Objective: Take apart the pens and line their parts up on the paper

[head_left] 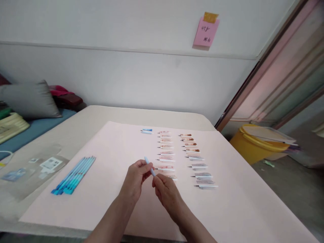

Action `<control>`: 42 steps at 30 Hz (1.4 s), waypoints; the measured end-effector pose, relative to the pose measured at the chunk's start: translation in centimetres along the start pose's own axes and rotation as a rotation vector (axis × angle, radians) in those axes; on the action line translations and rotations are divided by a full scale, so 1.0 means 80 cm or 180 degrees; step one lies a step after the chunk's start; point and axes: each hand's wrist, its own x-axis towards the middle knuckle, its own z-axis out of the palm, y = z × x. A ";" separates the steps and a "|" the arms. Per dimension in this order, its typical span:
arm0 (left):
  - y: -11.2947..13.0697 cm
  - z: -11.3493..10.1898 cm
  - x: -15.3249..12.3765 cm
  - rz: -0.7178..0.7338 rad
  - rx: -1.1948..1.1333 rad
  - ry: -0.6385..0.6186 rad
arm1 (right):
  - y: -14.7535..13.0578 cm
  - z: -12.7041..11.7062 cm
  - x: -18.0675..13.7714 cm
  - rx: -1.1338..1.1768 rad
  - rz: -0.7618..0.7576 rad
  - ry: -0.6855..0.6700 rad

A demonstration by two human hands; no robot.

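My left hand (135,180) and my right hand (165,190) meet over the middle of a pale pink sheet (113,199) and both pinch one small light-blue pen part (149,166), tilted with its top end up-left. Just beyond my hands lie two columns of short patterned pen pieces, one in pinkish tones (165,152) and one in brown and grey tones (196,160). A single blue piece (146,131) lies at the far end, left of the columns. A bundle of long blue pens (74,175) lies to the left on the sheet.
The table (83,121) carries clear plastic packaging with labels (32,168) at its left edge. A grey cushion (30,99) and folded cloths sit on a blue mat further left. A yellow bucket (255,143) stands on the floor right; a pink note (206,32) hangs on the wall.
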 end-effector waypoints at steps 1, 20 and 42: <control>-0.001 0.001 0.000 0.0003 -0.0015 0.0044 | -0.001 0.000 0.001 0.0037 0.0009 -0.0007; -0.009 -0.010 0.009 -0.0267 -0.0037 0.0435 | 0.003 -0.004 -0.005 0.1875 0.0768 -0.0493; -0.011 0.000 0.008 -0.0303 -0.0414 0.0670 | 0.006 -0.013 0.007 0.0794 0.0316 0.0534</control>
